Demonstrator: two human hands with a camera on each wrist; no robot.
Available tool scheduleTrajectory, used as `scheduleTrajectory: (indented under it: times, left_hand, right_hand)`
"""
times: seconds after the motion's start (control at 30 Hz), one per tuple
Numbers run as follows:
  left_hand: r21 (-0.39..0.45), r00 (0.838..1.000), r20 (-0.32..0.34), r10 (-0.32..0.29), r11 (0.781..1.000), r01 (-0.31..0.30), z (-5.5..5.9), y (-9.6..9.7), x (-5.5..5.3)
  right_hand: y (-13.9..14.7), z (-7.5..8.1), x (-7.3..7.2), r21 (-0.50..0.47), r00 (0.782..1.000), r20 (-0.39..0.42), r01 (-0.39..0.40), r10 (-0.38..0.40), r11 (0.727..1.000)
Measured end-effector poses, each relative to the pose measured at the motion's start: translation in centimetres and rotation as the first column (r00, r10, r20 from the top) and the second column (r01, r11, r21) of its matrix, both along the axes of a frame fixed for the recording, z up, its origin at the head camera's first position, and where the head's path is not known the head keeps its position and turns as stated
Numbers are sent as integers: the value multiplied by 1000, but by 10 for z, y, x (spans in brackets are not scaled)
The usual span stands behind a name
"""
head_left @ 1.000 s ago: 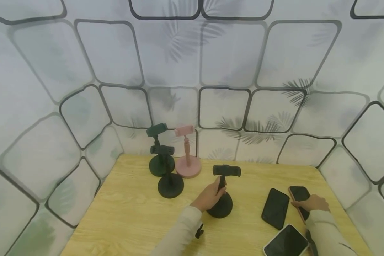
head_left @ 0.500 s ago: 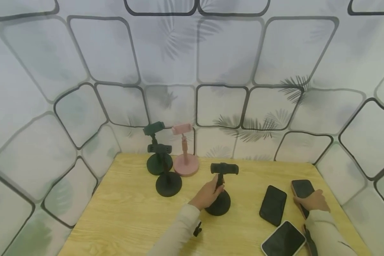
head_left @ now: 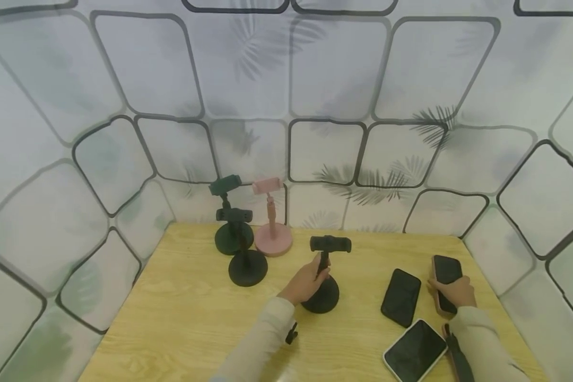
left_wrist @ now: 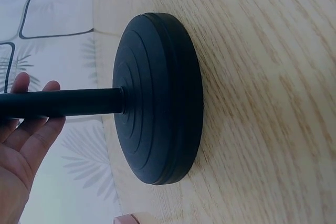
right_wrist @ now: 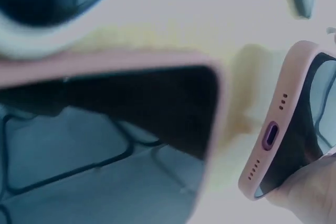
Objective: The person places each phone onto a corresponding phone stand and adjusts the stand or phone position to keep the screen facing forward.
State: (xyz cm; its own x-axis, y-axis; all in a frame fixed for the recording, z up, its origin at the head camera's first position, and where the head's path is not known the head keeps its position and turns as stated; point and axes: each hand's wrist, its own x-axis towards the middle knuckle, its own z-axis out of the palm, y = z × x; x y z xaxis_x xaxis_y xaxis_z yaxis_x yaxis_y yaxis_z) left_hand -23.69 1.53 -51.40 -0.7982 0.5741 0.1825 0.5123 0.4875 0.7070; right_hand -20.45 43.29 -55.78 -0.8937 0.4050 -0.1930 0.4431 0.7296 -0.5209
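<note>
My left hand (head_left: 305,281) holds a black phone stand (head_left: 331,244) by its upright pole. Seen from the left wrist, the fingers (left_wrist: 39,140) wrap the pole above the round base (left_wrist: 157,98), which sits on the wooden table. At the right, my right hand (head_left: 458,292) grips a phone in a pink case (head_left: 446,269) by its sides, screen up. The right wrist view shows its charging-port end (right_wrist: 273,124) tilted, with a shadow on the table beside it. Left of that hand lies a black phone (head_left: 401,298).
Three more phone stands stand at the back left: dark green (head_left: 231,239), pink (head_left: 273,240) and black (head_left: 248,268). A white-edged phone (head_left: 414,350) lies near the front right. Another pink-edged phone (right_wrist: 131,129) lies beside it, partly under my right forearm. Patterned curtain walls (head_left: 324,154) surround the table.
My right hand has closed further round the pink-cased phone and turned it more upright in view. The left hand keeps its hold on the stand. The head view has tilted down slightly.
</note>
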Motion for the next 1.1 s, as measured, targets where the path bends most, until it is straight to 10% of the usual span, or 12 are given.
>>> scheduleTrajectory:
  times: [0.27,0.73,1.1]
  left_hand:
    - [13,1000,10,-5,1000,5,-3,1,0]
    - [12,999,40,-9,1000,9,-4,3,2]
    - [9,1000,-6,-2,1000,2,-5,2,-2]
  right_hand:
    - [-40,40,7,-7,969,-243,-51,48,999]
    - [-151,139,36,-59,804,-595,-34,-8,998]
    - [-208,165,48,-201,678,-730,-92,-87,975]
